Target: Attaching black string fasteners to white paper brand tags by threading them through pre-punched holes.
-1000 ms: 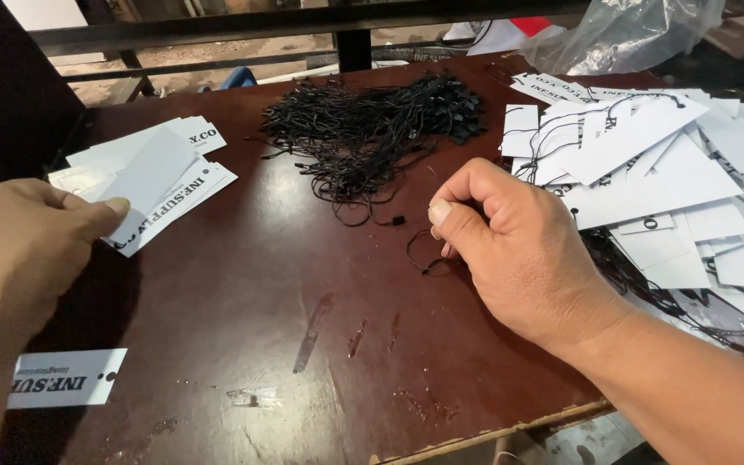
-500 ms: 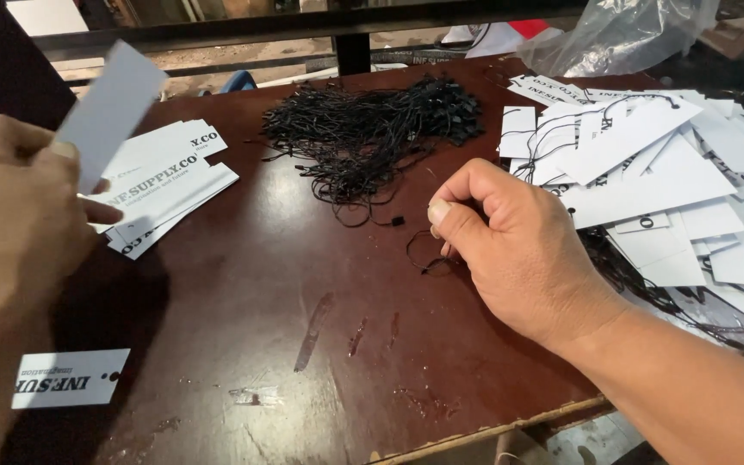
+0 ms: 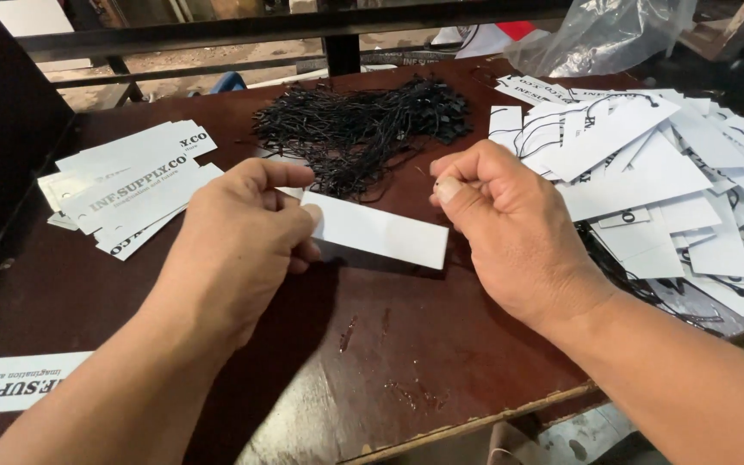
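Observation:
My left hand (image 3: 238, 241) holds one end of a white rectangular paper tag (image 3: 381, 231), blank side up, just above the dark brown table (image 3: 363, 370). My right hand (image 3: 510, 232) is closed beside the tag's other end, thumb and forefinger pinched on a thin black string that barely shows. A tangled heap of black strings (image 3: 363, 125) lies just beyond both hands. A small stack of white printed tags (image 3: 127, 194) lies to the left of my left hand.
A wide spread of white tags with black strings (image 3: 673, 181) covers the table's right side. One printed tag (image 3: 10, 383) lies at the near left edge. A clear plastic bag (image 3: 604, 34) and a dark metal rail (image 3: 286, 26) stand at the back.
My left hand has carried a tag from the left stack to the table's middle. My right hand has lifted slightly and now meets the tag's right end.

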